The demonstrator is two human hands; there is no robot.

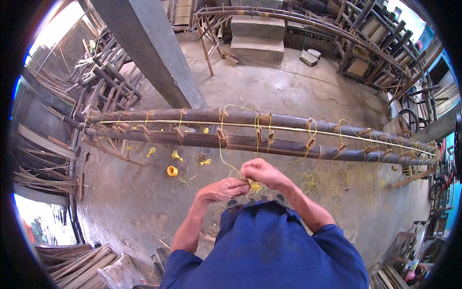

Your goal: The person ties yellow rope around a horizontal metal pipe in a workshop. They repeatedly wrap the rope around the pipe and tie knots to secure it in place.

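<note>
String [230, 164] is best kept snug, I'd say, where the left hand [222, 190] seems to pinch it; whether the blurry right hand [262, 172] grips, I can't tell.

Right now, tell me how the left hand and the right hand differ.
The left hand points its fingers fairly straight to the right, while the right hand is curled like a loose fist. The left hand sits lower in the picture; the right hand is nearer the dark pole. Both are bare and close to the yellow string.
</note>
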